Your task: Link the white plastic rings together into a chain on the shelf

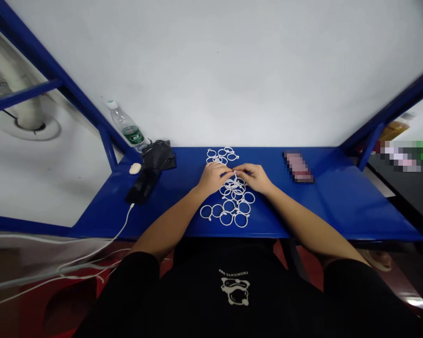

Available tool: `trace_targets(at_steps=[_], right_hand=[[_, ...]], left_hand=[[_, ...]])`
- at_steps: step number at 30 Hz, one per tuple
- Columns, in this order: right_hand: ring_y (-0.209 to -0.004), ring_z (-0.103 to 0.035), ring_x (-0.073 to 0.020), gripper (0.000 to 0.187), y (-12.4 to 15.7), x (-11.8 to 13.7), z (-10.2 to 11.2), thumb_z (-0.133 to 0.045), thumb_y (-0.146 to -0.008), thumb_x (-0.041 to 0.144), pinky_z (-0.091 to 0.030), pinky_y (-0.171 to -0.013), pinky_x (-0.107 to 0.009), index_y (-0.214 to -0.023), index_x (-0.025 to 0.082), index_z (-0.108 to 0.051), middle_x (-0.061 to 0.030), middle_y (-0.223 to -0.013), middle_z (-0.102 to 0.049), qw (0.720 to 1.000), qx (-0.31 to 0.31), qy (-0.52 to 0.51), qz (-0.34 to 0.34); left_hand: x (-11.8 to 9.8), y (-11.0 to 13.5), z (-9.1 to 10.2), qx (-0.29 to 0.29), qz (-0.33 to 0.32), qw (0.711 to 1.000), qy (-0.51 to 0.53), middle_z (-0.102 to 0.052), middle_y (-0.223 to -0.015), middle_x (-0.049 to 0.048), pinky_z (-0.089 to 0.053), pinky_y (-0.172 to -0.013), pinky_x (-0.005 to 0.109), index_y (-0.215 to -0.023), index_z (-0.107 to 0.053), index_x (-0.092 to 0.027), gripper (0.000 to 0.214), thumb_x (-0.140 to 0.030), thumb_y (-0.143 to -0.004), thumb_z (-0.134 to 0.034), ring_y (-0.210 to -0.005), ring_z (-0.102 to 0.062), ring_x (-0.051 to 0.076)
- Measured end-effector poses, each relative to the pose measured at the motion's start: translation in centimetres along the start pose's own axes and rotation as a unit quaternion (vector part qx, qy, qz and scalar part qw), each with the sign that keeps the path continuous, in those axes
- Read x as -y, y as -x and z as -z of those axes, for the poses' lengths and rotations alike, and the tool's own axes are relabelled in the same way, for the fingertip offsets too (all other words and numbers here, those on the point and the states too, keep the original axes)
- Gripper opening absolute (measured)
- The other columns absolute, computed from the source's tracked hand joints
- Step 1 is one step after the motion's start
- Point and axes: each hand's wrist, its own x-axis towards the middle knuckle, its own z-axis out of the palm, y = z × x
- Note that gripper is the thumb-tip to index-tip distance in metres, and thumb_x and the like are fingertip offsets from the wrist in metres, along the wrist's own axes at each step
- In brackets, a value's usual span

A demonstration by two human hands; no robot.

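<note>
My left hand and my right hand meet over the middle of the blue desk. The fingers of both are pinched at a small white plastic ring between them; my fingertips partly hide it. Just below my hands lies a heap of overlapping white rings, with small tabs on their rims. Nearer the front edge more rings lie flat, touching or side by side. Beyond my left hand sits a smaller cluster of white rings, partly covered by that hand.
At the left are a clear plastic bottle, a crumpled black bag, a black phone-like device with a white cable, and a small whitish object. A blurred-out phone lies at the right. Blue frame bars flank the desk.
</note>
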Motion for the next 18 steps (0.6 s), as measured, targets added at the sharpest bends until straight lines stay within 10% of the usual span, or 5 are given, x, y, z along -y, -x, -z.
trace_targets(at_steps=[18], right_hand=[[-0.076, -0.067, -0.0193, 0.013, 0.02, 0.69, -0.22, -0.057, -0.092, 0.026, -0.053, -0.076, -0.033, -0.087, 0.022, -0.069, -0.0047, -0.082, -0.073, 0.99, 0.015, 0.097, 0.097]], left_hand=[[0.12, 0.46, 0.0, 0.083, -0.047, 0.994, 0.058, -0.079, -0.099, 0.0051, -0.057, -0.087, 0.034, -0.098, -0.078, -0.021, 0.022, -0.025, -0.107, -0.058, -0.093, -0.072, 0.018]])
